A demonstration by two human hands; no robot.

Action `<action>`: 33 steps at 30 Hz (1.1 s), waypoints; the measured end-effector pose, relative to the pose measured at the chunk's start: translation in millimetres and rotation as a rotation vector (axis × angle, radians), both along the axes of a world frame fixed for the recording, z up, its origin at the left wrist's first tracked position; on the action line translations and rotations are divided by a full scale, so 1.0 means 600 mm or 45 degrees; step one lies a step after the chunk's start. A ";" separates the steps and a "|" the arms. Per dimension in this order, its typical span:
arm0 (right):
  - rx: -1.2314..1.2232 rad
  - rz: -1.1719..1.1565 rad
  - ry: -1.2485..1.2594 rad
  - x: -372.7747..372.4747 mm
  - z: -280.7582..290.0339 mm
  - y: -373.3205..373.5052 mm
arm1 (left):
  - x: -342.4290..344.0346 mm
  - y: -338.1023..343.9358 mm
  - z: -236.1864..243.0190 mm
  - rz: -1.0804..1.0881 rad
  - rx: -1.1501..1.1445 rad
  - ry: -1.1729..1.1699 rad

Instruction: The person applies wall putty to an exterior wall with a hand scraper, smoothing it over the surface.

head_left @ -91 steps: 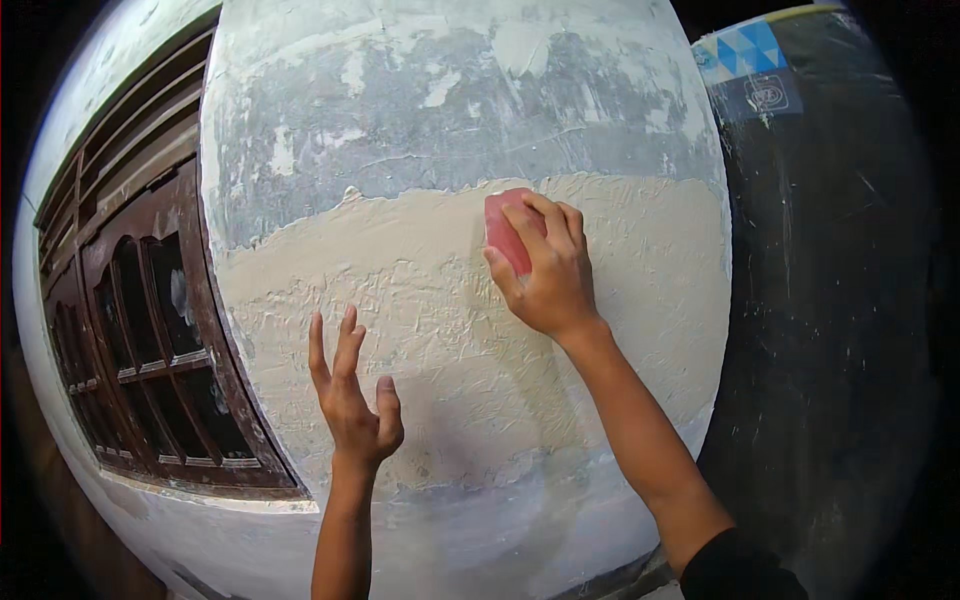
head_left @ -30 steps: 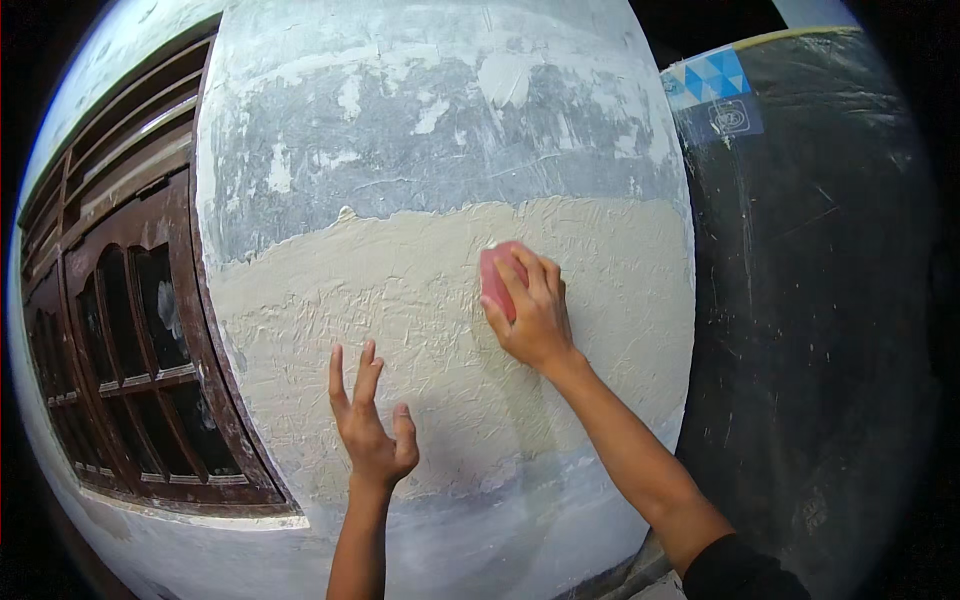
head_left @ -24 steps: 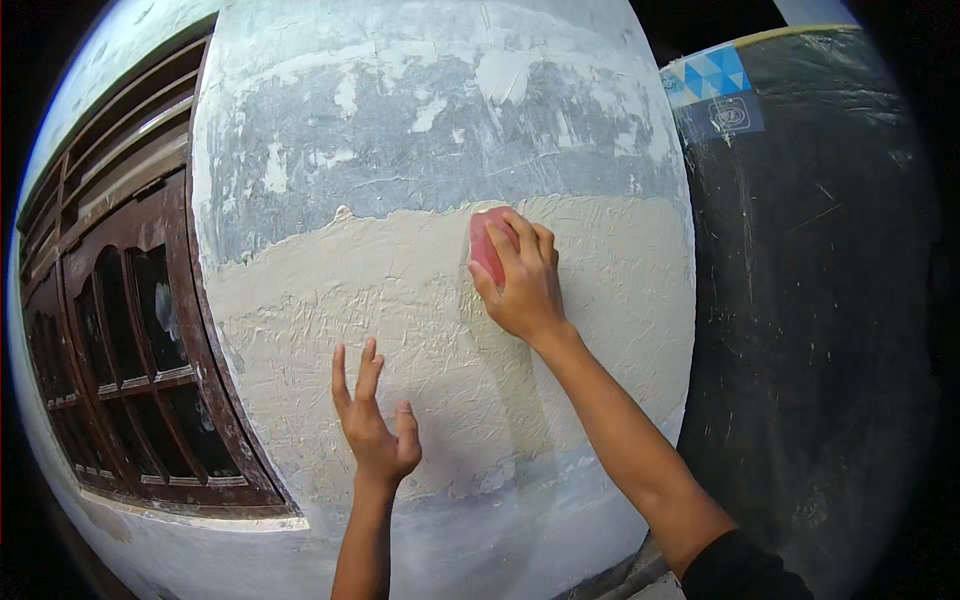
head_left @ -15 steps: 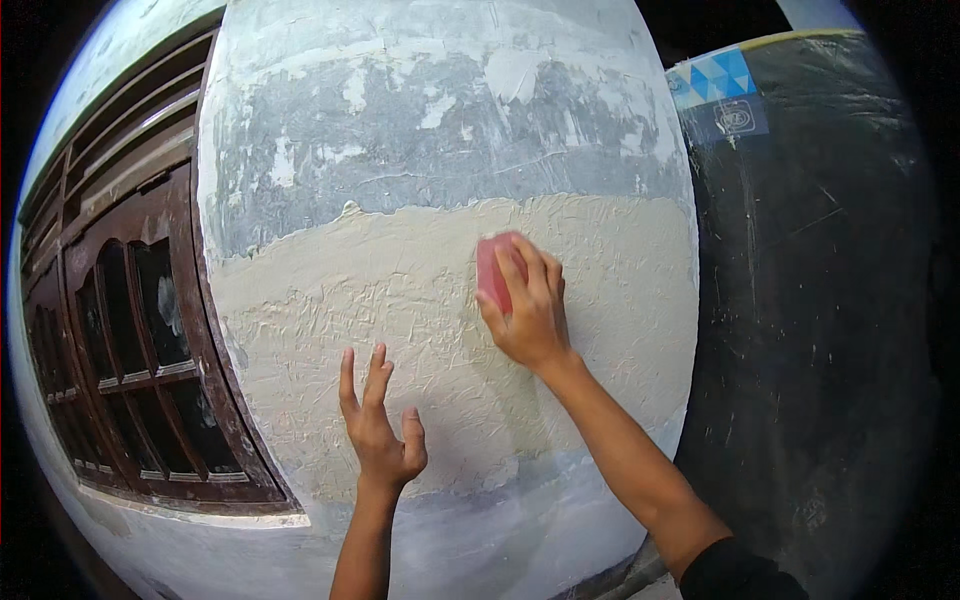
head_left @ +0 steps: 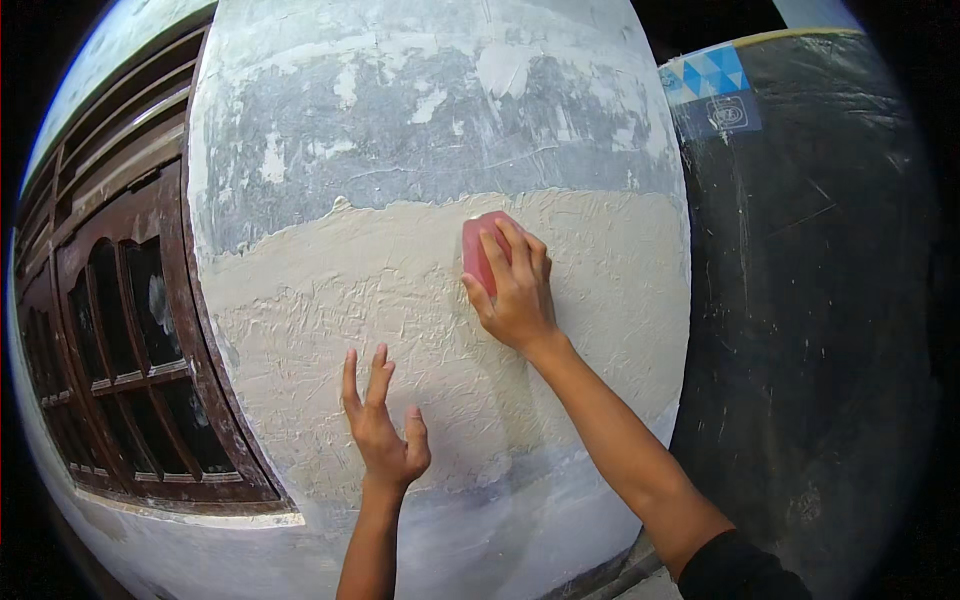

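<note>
My right hand [head_left: 520, 300] grips a flat pink putty spreader [head_left: 478, 245] with angled corners, the fingers laid over its face. The spreader is against the wall, near the upper edge of a broad band of cream putty [head_left: 320, 290]. This band looks ridged and wrinkled in the middle and smoother along its upper left. Lower and to the left, my left hand [head_left: 385, 430] is raised in front of the putty with fingers apart, holding nothing. Whether it touches the wall I cannot tell.
Above the putty the wall is patchy grey and white [head_left: 400, 130]; below, pale bluish [head_left: 470, 540]. A brown wooden window with dark panes [head_left: 140, 310] bounds it on the left. To the right stands a large dark panel [head_left: 810, 300] with a blue patterned sticker [head_left: 712, 75].
My right hand has slid the spreader slightly up and to the left along the putty. The left hand has barely moved. The whole view has shifted a little.
</note>
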State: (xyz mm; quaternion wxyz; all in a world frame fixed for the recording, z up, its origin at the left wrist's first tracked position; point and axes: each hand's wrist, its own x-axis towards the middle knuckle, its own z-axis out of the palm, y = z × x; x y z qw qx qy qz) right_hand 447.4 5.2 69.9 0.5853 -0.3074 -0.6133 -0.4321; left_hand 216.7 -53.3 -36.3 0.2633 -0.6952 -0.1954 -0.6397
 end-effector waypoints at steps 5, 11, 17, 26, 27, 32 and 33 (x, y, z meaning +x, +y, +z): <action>-0.027 -0.066 -0.102 0.002 -0.068 0.021 | 0.006 -0.004 -0.011 -0.016 -0.006 0.006; 0.012 -0.052 -0.094 0.013 -0.026 0.018 | 0.008 0.003 -0.011 -0.013 -0.017 -0.004; -0.053 -0.075 -0.218 0.032 -0.075 0.011 | 0.006 -0.007 -0.025 -0.013 -0.019 0.009; -0.012 -0.140 -0.399 0.062 -0.017 0.029 | 0.019 -0.003 -0.024 -0.037 -0.009 -0.007; -0.012 -0.140 -0.398 0.074 -0.028 0.027 | 0.017 -0.005 -0.026 -0.044 0.005 0.005; 0.004 -0.101 -0.454 0.081 -0.027 0.008 | 0.007 0.004 -0.016 0.012 -0.002 0.017; 0.006 -0.104 -0.453 0.075 -0.015 0.012 | 0.010 0.007 -0.009 0.021 -0.001 0.025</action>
